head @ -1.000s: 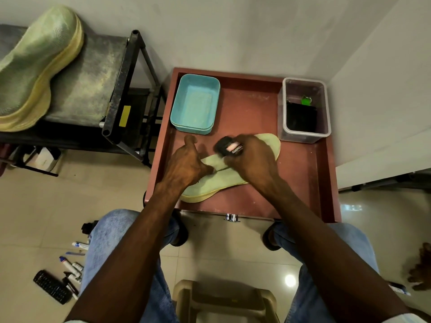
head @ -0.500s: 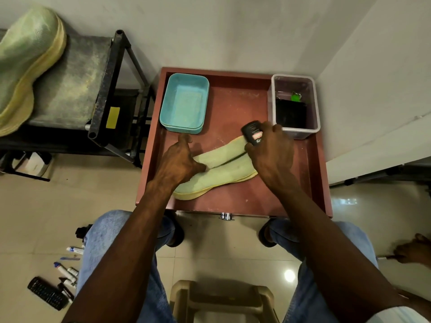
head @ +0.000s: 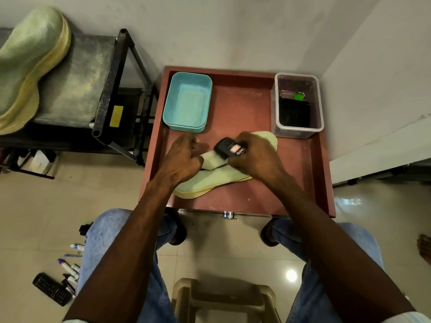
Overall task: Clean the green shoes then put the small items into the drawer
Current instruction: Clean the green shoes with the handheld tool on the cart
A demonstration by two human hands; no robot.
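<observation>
A: What's nearest?
B: Markers (head: pixel 70 269) and a black remote (head: pixel 51 289) on the floor, beside the person's left knee.
A: And on the red surface (head: pixel 310 183)?
B: A green shoe (head: pixel 210 180) lies on its side. The left hand (head: pixel 179 160) presses it down, fingers relaxed and spread. The right hand (head: pixel 254 157) has its fingers clenched round a black brush (head: pixel 227 148), which touches the shoe.
A: Farther back?
B: A teal tray (head: pixel 187 101), a clear box (head: pixel 298 106) holding dark items, and the second green shoe (head: pixel 25 64) on the rack at left.
</observation>
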